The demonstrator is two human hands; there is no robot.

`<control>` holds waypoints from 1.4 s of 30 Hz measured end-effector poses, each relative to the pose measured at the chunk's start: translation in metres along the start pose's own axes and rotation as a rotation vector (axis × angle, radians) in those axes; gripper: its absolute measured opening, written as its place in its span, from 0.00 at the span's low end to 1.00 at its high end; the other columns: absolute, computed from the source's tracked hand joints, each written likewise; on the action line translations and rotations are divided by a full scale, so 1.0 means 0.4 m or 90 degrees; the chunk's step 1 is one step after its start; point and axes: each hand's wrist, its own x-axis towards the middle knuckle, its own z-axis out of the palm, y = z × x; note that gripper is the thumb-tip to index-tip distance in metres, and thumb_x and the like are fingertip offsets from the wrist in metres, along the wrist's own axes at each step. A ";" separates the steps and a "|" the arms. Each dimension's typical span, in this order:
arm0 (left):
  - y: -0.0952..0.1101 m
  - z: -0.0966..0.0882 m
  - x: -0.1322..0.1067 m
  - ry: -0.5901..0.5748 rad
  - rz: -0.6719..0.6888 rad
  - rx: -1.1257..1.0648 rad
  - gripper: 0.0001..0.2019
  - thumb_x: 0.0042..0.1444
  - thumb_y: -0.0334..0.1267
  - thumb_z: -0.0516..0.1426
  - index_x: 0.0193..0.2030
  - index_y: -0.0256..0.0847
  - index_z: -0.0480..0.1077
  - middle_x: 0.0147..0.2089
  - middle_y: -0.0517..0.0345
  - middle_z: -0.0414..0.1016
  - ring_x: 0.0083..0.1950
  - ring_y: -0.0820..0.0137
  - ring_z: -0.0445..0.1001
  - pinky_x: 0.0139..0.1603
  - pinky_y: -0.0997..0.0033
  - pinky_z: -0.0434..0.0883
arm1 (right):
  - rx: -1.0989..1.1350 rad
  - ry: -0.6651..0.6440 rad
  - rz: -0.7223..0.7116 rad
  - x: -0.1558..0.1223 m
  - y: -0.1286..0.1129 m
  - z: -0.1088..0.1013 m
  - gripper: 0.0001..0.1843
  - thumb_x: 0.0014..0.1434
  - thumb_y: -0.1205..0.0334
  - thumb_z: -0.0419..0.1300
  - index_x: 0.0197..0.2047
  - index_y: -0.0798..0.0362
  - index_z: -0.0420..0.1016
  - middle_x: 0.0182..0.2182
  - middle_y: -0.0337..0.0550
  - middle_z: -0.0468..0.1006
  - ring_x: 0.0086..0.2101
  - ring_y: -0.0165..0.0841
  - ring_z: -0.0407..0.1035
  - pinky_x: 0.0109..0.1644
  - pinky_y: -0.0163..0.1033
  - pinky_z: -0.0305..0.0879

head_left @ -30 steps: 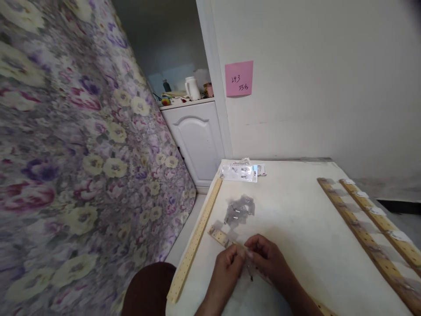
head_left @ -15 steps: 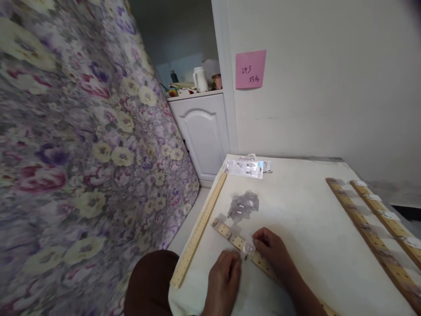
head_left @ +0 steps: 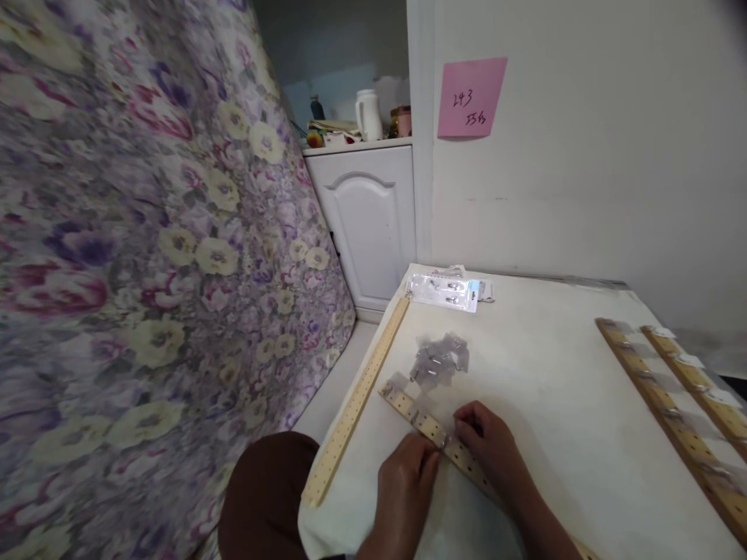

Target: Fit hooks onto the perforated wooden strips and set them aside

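Observation:
A pale wooden strip with holes [head_left: 428, 425] lies slantwise on the white-covered table, small clear pieces with metal parts sitting along its far end. My left hand [head_left: 407, 478] is closed at the strip's near side, thumb and finger pinched beside a small shiny metal piece [head_left: 444, 442] on the strip. Across from it, my right hand [head_left: 487, 435] has its fingers curled together over the strip's other side. What either hand pinches is too small to make out. Beyond the strip lies a loose pile of greyish see-through plastic pieces with metal bits [head_left: 440, 360].
Another holed wooden strip [head_left: 355, 400] runs along the table's left edge. A clear blister pack [head_left: 443, 292] lies at the back left. Two more strips [head_left: 659, 397] bearing clear tags lie at the right. A floral curtain [head_left: 233, 257] hangs at left.
My left hand has moved up and right against the strip. The clear round piece seen between the hands earlier is now barely visible. The whole view has shifted slightly.

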 end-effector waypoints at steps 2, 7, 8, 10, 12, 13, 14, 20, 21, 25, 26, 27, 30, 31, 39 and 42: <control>0.000 0.001 0.000 -0.002 0.004 0.003 0.05 0.59 0.31 0.54 0.34 0.43 0.71 0.34 0.62 0.74 0.37 0.70 0.73 0.38 0.74 0.66 | -0.007 0.000 0.003 -0.001 -0.002 -0.001 0.07 0.52 0.60 0.53 0.33 0.52 0.70 0.27 0.40 0.75 0.31 0.36 0.70 0.37 0.39 0.63; 0.001 0.000 0.001 -0.007 0.005 0.002 0.06 0.59 0.31 0.54 0.35 0.44 0.71 0.35 0.61 0.74 0.37 0.70 0.73 0.39 0.74 0.66 | -0.015 -0.003 0.004 -0.002 0.003 -0.001 0.07 0.53 0.60 0.52 0.33 0.51 0.69 0.28 0.40 0.76 0.32 0.36 0.70 0.38 0.39 0.63; 0.001 0.000 0.002 -0.007 0.004 0.005 0.06 0.59 0.31 0.54 0.35 0.44 0.71 0.34 0.61 0.74 0.37 0.70 0.73 0.39 0.73 0.66 | -0.014 -0.003 0.004 -0.002 0.005 -0.001 0.07 0.53 0.60 0.52 0.33 0.51 0.69 0.28 0.40 0.76 0.32 0.36 0.70 0.38 0.39 0.63; 0.002 0.001 0.002 -0.007 0.005 0.010 0.06 0.59 0.31 0.54 0.35 0.44 0.71 0.34 0.61 0.74 0.37 0.70 0.73 0.39 0.73 0.66 | -0.016 0.000 0.003 -0.001 0.007 0.000 0.07 0.53 0.60 0.52 0.33 0.52 0.69 0.28 0.40 0.76 0.32 0.36 0.70 0.37 0.39 0.63; 0.002 0.003 0.002 -0.006 0.007 0.009 0.06 0.59 0.31 0.53 0.35 0.43 0.71 0.35 0.61 0.74 0.37 0.70 0.73 0.39 0.73 0.66 | -0.022 0.005 0.004 -0.001 0.009 0.001 0.07 0.52 0.60 0.52 0.33 0.52 0.70 0.28 0.40 0.76 0.31 0.36 0.70 0.37 0.39 0.63; 0.002 0.003 0.001 -0.005 0.007 0.009 0.06 0.59 0.31 0.53 0.35 0.43 0.70 0.35 0.61 0.74 0.37 0.70 0.73 0.39 0.73 0.66 | -0.024 0.005 0.005 0.000 0.010 0.001 0.08 0.52 0.60 0.52 0.33 0.52 0.70 0.27 0.40 0.76 0.31 0.36 0.71 0.37 0.39 0.63; 0.001 0.003 0.000 -0.004 0.006 0.009 0.06 0.59 0.31 0.53 0.35 0.43 0.70 0.34 0.61 0.74 0.37 0.70 0.73 0.38 0.73 0.66 | -0.025 0.005 0.007 0.000 0.010 0.001 0.08 0.52 0.60 0.52 0.33 0.52 0.70 0.27 0.40 0.76 0.31 0.36 0.71 0.37 0.39 0.63; 0.007 -0.012 -0.020 -0.015 0.038 -0.015 0.08 0.62 0.32 0.50 0.36 0.43 0.70 0.36 0.59 0.72 0.38 0.70 0.72 0.40 0.72 0.68 | -0.027 0.011 0.003 0.000 0.015 0.003 0.08 0.52 0.60 0.52 0.33 0.52 0.70 0.27 0.41 0.76 0.31 0.36 0.71 0.37 0.39 0.64; 0.009 -0.016 -0.025 -0.018 0.048 -0.021 0.09 0.63 0.33 0.50 0.38 0.43 0.71 0.36 0.58 0.72 0.39 0.69 0.72 0.41 0.72 0.68 | -0.026 0.012 0.002 0.000 0.015 0.003 0.08 0.52 0.60 0.52 0.33 0.52 0.70 0.27 0.41 0.76 0.31 0.36 0.71 0.37 0.39 0.64; 0.009 -0.025 -0.044 -0.026 0.081 -0.036 0.12 0.65 0.33 0.47 0.48 0.45 0.70 0.41 0.56 0.71 0.44 0.69 0.72 0.45 0.71 0.70 | -0.025 0.019 -0.002 -0.001 0.015 0.003 0.08 0.52 0.60 0.53 0.32 0.51 0.70 0.27 0.41 0.77 0.31 0.37 0.71 0.36 0.39 0.64; 0.007 -0.025 -0.048 -0.027 0.095 -0.033 0.13 0.65 0.32 0.47 0.51 0.45 0.69 0.42 0.55 0.71 0.44 0.69 0.72 0.46 0.70 0.71 | -0.025 0.021 -0.001 -0.002 0.014 0.004 0.08 0.52 0.60 0.53 0.32 0.51 0.70 0.27 0.41 0.77 0.30 0.37 0.71 0.36 0.39 0.63; 0.003 -0.023 -0.053 -0.025 0.113 -0.027 0.14 0.65 0.31 0.47 0.53 0.45 0.67 0.43 0.54 0.71 0.45 0.69 0.72 0.46 0.70 0.71 | -0.024 0.023 -0.001 -0.002 0.013 0.004 0.08 0.51 0.61 0.53 0.32 0.51 0.71 0.27 0.40 0.77 0.30 0.37 0.71 0.36 0.39 0.63; -0.013 -0.013 -0.066 -0.013 0.155 0.003 0.17 0.63 0.29 0.47 0.57 0.41 0.64 0.47 0.50 0.71 0.48 0.67 0.71 0.50 0.67 0.72 | -0.023 0.030 -0.002 -0.003 0.010 0.003 0.07 0.51 0.61 0.53 0.32 0.51 0.71 0.26 0.40 0.77 0.30 0.36 0.71 0.36 0.39 0.63; -0.020 -0.009 -0.070 -0.015 0.162 0.018 0.18 0.63 0.28 0.47 0.58 0.40 0.64 0.48 0.48 0.71 0.49 0.66 0.71 0.52 0.66 0.72 | -0.025 0.032 -0.003 -0.003 0.010 0.003 0.07 0.51 0.61 0.53 0.32 0.51 0.71 0.26 0.40 0.77 0.30 0.36 0.71 0.36 0.39 0.63; -0.064 0.015 -0.087 -0.041 0.186 0.163 0.30 0.57 0.22 0.45 0.67 0.40 0.53 0.56 0.42 0.69 0.56 0.60 0.69 0.56 0.55 0.71 | -0.029 0.026 -0.001 -0.004 0.006 0.001 0.08 0.52 0.60 0.53 0.32 0.51 0.71 0.27 0.40 0.77 0.30 0.36 0.71 0.36 0.38 0.63; -0.067 0.019 -0.088 -0.045 0.188 0.181 0.31 0.57 0.22 0.45 0.68 0.41 0.52 0.57 0.41 0.68 0.57 0.59 0.68 0.57 0.54 0.71 | -0.026 0.023 0.003 -0.004 0.006 0.002 0.07 0.52 0.59 0.53 0.32 0.51 0.71 0.27 0.40 0.77 0.30 0.36 0.71 0.36 0.38 0.63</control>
